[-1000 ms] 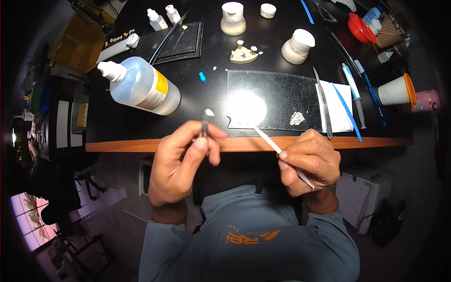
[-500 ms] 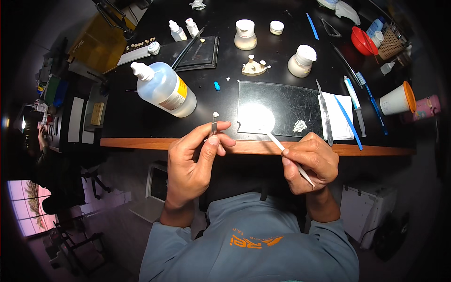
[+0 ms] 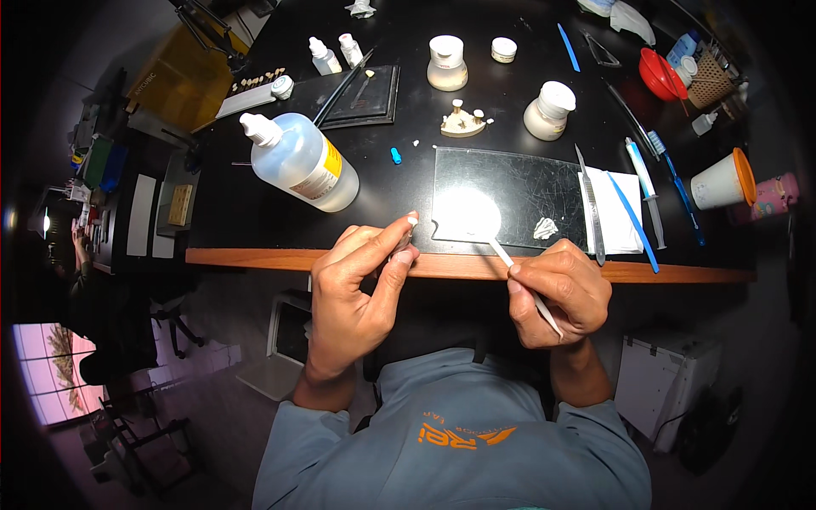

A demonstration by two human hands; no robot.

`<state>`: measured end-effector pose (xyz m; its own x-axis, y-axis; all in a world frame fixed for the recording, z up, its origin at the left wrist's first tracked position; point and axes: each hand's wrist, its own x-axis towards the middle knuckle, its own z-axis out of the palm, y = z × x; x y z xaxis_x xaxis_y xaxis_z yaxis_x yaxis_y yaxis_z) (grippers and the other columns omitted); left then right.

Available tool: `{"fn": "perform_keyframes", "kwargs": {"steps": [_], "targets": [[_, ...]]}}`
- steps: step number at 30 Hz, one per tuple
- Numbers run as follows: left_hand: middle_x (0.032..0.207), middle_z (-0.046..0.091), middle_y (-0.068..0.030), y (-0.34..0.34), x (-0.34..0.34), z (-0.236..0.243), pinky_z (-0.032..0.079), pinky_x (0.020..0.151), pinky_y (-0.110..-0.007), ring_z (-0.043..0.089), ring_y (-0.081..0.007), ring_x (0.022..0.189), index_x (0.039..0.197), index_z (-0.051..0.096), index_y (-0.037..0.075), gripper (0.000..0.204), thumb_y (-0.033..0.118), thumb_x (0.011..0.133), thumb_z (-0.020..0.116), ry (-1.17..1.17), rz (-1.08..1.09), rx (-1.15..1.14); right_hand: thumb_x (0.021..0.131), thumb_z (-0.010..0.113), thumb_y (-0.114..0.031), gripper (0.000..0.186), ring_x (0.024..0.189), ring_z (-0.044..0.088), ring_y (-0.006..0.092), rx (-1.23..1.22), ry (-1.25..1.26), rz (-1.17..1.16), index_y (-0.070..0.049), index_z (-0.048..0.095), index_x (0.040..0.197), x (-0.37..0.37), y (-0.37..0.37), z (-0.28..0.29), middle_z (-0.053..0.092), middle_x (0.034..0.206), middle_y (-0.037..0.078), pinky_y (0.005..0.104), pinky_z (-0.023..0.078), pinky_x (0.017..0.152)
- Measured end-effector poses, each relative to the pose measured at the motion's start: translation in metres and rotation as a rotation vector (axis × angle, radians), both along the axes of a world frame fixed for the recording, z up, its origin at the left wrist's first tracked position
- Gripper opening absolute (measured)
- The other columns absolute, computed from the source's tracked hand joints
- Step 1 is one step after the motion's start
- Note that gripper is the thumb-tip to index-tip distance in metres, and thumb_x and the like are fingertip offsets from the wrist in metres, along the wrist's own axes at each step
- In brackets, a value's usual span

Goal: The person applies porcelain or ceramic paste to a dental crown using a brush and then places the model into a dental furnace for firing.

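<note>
My left hand [image 3: 357,297] pinches a small metal holder [image 3: 401,242] with a tiny white piece [image 3: 412,221] at its top, near the desk's front edge. My right hand [image 3: 561,293] grips a slim white plastic spatula [image 3: 501,252], its upper end at the bright glare on the glass slab [image 3: 518,178]. A small white lump [image 3: 545,228] lies on the slab. Beside it are a metal instrument [image 3: 592,208] and a blue stick [image 3: 631,219] on white paper [image 3: 618,238]. Behind the slab stands a small dental model [image 3: 461,124].
A large squeeze bottle [image 3: 302,166] stands left. White jars [image 3: 548,115], dropper bottles [image 3: 325,59], a dark tray [image 3: 374,110] and a red bowl [image 3: 659,76] are behind. A white cup [image 3: 714,185] stands right, a syringe [image 3: 643,174] beside the paper. Another person's hand [image 3: 82,242] is far left.
My left hand has moved rightward with the metal holder, which has turned and sits more hidden among the fingers. My right hand has shifted slightly. The whole view has moved a little.
</note>
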<state>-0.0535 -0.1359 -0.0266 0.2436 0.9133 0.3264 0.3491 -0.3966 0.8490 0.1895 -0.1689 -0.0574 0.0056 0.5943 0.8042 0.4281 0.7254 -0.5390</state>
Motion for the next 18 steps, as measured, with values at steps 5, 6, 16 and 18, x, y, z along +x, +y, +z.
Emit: {"fn": "perform_keyframes", "kwargs": {"steps": [5,6,16,18], "targets": [[0.093,0.072,-0.0095,0.001,-0.004,-0.002,0.053,0.081,-0.027,0.067,-0.0136,0.088,0.133,0.074,-0.004,0.035,-0.004,0.099,0.069,0.089,-0.037,0.022,0.069,0.075,0.007,0.021,0.061,0.065,0.0165,-0.005,-0.007,-0.013,0.002,0.078,0.09,0.001,-0.002,0.001,0.074,0.077,0.011,0.0271,0.049,0.053],[0.091,0.071,-0.0092,0.001,-0.003,-0.003,0.051,0.079,-0.027,0.066,-0.0135,0.086,0.132,0.074,-0.003,0.035,-0.004,0.098,0.069,0.116,-0.032,0.04,0.069,0.075,0.007,0.021,0.061,0.065,0.0166,-0.025,0.007,-0.001,0.002,0.078,0.09,0.002,-0.003,0.001,0.074,0.078,0.011,0.0271,0.049,0.053],[0.087,0.072,-0.0147,0.004,0.002,0.002,0.05,0.073,-0.036,0.063,-0.025,0.077,0.124,0.078,-0.004,0.034,-0.003,0.089,0.078,0.232,-0.024,0.089,0.066,0.073,0.007,0.02,0.06,0.065,0.0169,-0.128,-0.099,-0.024,0.001,0.076,0.085,0.014,-0.004,0.009,0.073,0.076,0.01,0.0276,0.049,0.053],[0.087,0.072,-0.0147,0.004,0.003,0.0,0.05,0.073,-0.036,0.063,-0.0248,0.077,0.123,0.078,-0.004,0.035,-0.003,0.089,0.078,0.237,-0.012,0.087,0.065,0.074,0.006,0.019,0.06,0.064,0.0165,-0.109,-0.137,0.017,0.0,0.076,0.083,0.012,-0.003,0.009,0.072,0.075,0.008,0.0271,0.049,0.053]]}}
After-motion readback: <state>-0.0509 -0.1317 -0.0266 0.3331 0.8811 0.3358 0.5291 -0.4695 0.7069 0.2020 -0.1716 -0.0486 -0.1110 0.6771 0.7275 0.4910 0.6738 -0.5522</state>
